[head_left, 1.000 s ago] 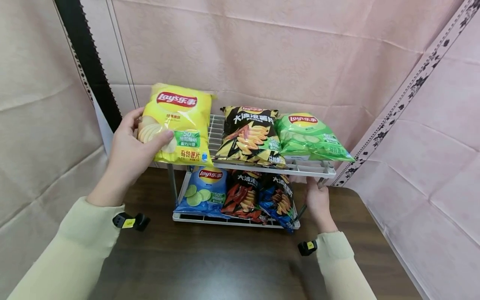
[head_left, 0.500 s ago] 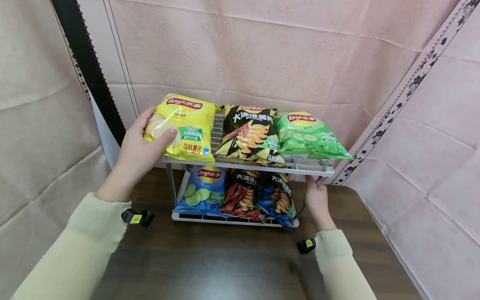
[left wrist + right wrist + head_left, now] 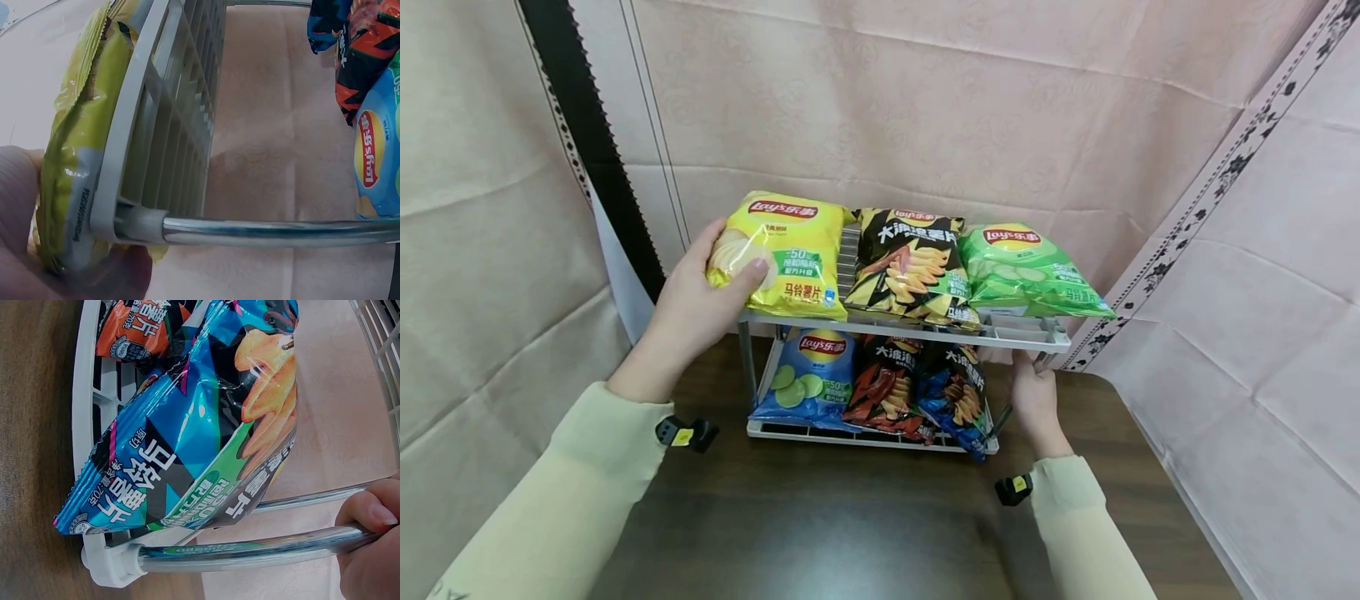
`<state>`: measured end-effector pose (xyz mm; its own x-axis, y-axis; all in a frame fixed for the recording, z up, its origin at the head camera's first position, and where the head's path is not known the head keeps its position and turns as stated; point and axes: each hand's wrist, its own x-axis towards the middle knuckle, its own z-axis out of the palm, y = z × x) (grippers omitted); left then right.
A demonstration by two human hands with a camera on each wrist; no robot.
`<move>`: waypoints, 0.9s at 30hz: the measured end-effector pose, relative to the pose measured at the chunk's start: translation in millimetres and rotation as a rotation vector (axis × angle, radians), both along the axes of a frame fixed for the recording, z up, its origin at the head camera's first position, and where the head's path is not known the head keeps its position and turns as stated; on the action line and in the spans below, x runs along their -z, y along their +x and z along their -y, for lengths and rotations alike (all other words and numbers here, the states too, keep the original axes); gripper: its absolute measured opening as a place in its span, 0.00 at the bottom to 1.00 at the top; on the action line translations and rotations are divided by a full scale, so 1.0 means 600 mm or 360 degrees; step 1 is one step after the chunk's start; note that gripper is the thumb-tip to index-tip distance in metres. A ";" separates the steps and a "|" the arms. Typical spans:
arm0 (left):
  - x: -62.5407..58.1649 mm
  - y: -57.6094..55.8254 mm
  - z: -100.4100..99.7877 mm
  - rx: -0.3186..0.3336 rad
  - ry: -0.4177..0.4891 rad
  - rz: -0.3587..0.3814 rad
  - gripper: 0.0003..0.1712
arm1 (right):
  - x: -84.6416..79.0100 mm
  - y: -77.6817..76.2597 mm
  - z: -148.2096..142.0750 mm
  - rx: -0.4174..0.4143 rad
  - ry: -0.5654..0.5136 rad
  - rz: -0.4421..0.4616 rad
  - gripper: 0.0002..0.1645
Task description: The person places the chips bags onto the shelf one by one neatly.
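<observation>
My left hand (image 3: 696,292) grips a yellow Lay's potato chip bag (image 3: 797,271) by its left side, thumb across the front. The bag sits at the left end of the upper shelf of a two-tier rack (image 3: 1022,340). In the left wrist view, its side (image 3: 81,150) lies along the shelf edge. My right hand (image 3: 1036,400), under the shelf's right end, holds the rack's metal post (image 3: 250,550), fingers curled round it. Beside the yellow bag stand a black chip bag (image 3: 910,271) and a green one (image 3: 1022,271).
On the lower shelf lean a light blue chip bag (image 3: 812,379), a red-and-black one (image 3: 887,392) and a blue-and-black one (image 3: 958,396). The rack stands on a dark wooden table (image 3: 820,517). Pale cloth (image 3: 925,108) hangs behind and at both sides.
My left hand has lowered the yellow chip bag and moved it right, onto the upper shelf and closer to the black bag. The right hand keeps its hold on the post.
</observation>
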<state>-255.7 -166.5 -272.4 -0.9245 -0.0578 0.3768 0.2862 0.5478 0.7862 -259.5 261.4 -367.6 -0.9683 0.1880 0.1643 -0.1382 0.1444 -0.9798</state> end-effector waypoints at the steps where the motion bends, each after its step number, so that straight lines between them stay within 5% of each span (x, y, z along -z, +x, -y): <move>1: 0.002 0.001 0.002 -0.0006 0.0010 -0.0009 0.50 | 0.000 0.000 0.000 -0.0003 -0.0003 -0.0003 0.35; 17: 0.051 0.036 0.034 0.0201 0.0064 -0.0037 0.47 | 0.001 -0.004 -0.012 0.0012 0.0036 0.0034 0.34; 24: 0.091 0.080 0.059 0.0247 -0.0506 0.0488 0.56 | 0.003 -0.001 -0.012 -0.0030 0.0046 0.0023 0.34; 27: 0.114 0.092 0.062 0.0274 -0.0660 0.0605 0.58 | 0.004 -0.002 -0.010 -0.0064 0.0036 0.0007 0.35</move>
